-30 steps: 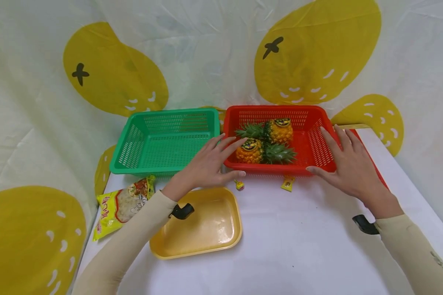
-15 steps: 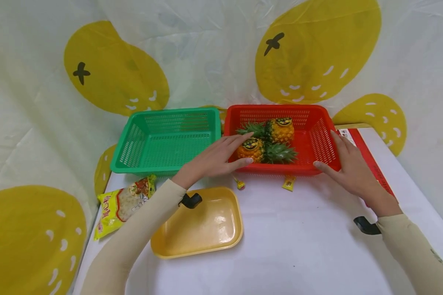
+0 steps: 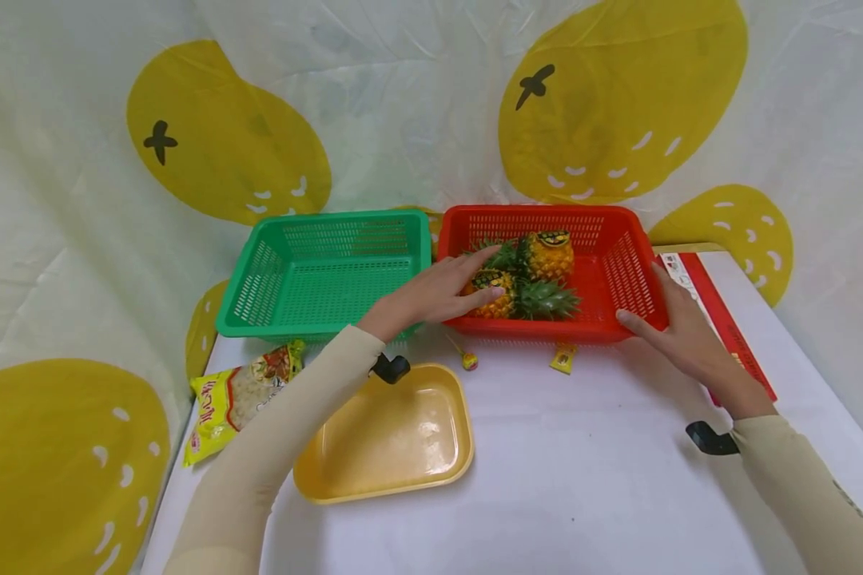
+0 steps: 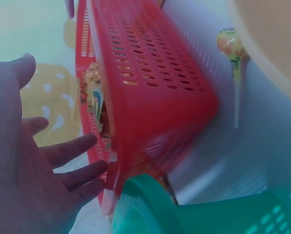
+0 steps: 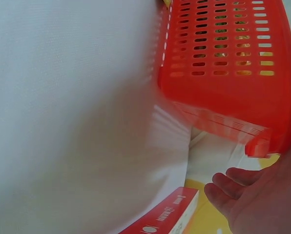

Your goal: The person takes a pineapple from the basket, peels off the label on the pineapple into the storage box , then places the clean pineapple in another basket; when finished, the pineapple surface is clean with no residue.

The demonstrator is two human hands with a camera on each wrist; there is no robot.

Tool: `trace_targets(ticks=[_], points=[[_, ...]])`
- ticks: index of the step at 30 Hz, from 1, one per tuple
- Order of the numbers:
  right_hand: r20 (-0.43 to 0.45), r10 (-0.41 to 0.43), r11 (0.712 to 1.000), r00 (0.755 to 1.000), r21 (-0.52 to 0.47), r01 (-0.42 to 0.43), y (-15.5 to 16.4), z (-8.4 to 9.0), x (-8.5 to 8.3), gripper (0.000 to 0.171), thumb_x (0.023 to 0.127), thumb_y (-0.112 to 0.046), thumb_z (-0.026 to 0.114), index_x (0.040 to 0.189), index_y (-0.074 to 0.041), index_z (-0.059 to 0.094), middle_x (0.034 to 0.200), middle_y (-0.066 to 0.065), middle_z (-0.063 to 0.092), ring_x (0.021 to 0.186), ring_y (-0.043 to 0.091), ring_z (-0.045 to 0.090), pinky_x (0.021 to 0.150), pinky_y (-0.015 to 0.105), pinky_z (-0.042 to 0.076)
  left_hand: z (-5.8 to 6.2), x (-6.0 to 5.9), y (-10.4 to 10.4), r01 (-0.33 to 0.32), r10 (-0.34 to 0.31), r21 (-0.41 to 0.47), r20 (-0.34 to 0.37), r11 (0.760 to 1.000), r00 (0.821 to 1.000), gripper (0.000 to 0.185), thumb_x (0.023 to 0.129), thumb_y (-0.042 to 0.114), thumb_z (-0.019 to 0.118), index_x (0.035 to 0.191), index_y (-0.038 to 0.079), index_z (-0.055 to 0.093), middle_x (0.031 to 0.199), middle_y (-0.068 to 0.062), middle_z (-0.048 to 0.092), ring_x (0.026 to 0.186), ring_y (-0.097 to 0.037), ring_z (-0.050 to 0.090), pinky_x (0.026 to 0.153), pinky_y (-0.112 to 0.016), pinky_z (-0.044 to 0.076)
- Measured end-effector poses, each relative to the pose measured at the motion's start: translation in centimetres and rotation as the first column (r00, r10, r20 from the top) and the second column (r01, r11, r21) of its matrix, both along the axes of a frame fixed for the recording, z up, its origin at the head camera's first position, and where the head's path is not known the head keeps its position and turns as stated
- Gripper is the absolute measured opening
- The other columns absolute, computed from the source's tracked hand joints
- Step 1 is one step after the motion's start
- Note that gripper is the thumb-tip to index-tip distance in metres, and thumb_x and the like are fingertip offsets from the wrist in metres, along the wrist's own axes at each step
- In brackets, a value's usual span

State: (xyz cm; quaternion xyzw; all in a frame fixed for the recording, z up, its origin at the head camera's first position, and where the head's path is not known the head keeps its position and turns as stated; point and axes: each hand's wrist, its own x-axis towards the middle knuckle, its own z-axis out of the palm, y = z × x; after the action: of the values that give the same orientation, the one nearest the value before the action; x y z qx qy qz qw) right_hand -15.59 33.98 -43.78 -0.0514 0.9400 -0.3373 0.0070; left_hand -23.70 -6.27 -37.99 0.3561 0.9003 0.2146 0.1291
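Note:
My left hand (image 3: 439, 291) reaches over the near left corner of the red basket (image 3: 546, 329), fingers extended and thumb apart. In the left wrist view its fingertips lie close to the basket's rim; whether they touch it is hard to tell. At the basket's right end is my right hand (image 3: 690, 339), its thumb near the rim and its fingers along the outer side. Neither hand grips anything. Inside the basket lie two small pineapples, the rear pineapple (image 3: 549, 257) and the front pineapple (image 3: 492, 294), the latter partly covered by my left hand.
A green basket (image 3: 316, 330) stands left of the red one. Nearer are a yellow tray (image 3: 384, 455), a yellow food packet (image 3: 240, 399), a lollipop (image 3: 470, 361) and a small yellow wrapped sweet (image 3: 563, 358). A red and white box (image 3: 726, 319) lies by the right hand.
My left hand has moved right, over the red basket's left end. My right hand has shifted slightly to the basket's right side, uncovering more of the red and white box.

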Motion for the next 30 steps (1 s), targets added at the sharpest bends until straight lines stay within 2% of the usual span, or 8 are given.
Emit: trace_targets(ticks=[5, 14, 23, 30], points=[[0.021, -0.027, 0.999, 0.999, -0.021, 0.027, 0.2, -0.3, -0.2, 0.104, 0.1, -0.053, 0.066, 0.171, -0.018, -0.002, 0.164, 0.03, 0.024, 0.143, 0.055, 0.027, 0.094, 0.079, 0.042, 0.0, -0.5, 0.9, 0.007, -0.007, -0.043, -0.004, 0.999, 1.0, 0.088, 0.103, 0.072, 0.045, 0.171, 0.03, 0.011, 0.17, -0.009, 0.03, 0.155, -0.031, 0.028, 0.123, -0.052, 0.023], [0.085, -0.074, 0.997, 0.994, -0.025, 0.077, -0.3, -0.3, -0.4, 0.109, 0.097, -0.062, 0.066, 0.171, -0.028, -0.005, 0.165, 0.03, 0.024, 0.142, 0.055, 0.029, 0.096, 0.079, 0.041, -0.3, -1.4, 2.0, 0.04, -0.045, -0.117, -0.041, 0.992, 0.998, 0.087, 0.103, 0.056, 0.063, 0.17, 0.02, 0.021, 0.166, -0.012, 0.034, 0.151, -0.034, 0.034, 0.119, -0.048, 0.033], [0.203, -0.099, 0.993, 0.974, -0.045, 0.11, -0.1, -0.1, 0.2, 0.108, 0.095, -0.07, 0.062, 0.167, -0.041, -0.015, 0.165, 0.033, 0.02, 0.139, 0.06, 0.028, 0.096, 0.079, 0.041, -0.3, -2.0, 2.5, 0.055, -0.055, -0.153, 0.006, 0.987, 0.998, 0.083, 0.102, 0.052, 0.067, 0.167, 0.015, 0.03, 0.165, -0.014, 0.035, 0.151, -0.035, 0.034, 0.119, -0.049, 0.033], [0.182, -0.117, 0.99, 0.976, -0.055, 0.129, -0.2, -0.5, 0.2, 0.107, 0.096, -0.068, 0.062, 0.167, -0.041, -0.013, 0.165, 0.034, 0.021, 0.138, 0.062, 0.028, 0.097, 0.079, 0.04, -1.0, -2.5, 2.9, 0.052, -0.047, -0.196, 0.027, 0.979, 0.999, 0.082, 0.101, 0.052, 0.068, 0.167, 0.019, 0.031, 0.166, -0.011, 0.034, 0.152, -0.033, 0.032, 0.12, -0.048, 0.032]])
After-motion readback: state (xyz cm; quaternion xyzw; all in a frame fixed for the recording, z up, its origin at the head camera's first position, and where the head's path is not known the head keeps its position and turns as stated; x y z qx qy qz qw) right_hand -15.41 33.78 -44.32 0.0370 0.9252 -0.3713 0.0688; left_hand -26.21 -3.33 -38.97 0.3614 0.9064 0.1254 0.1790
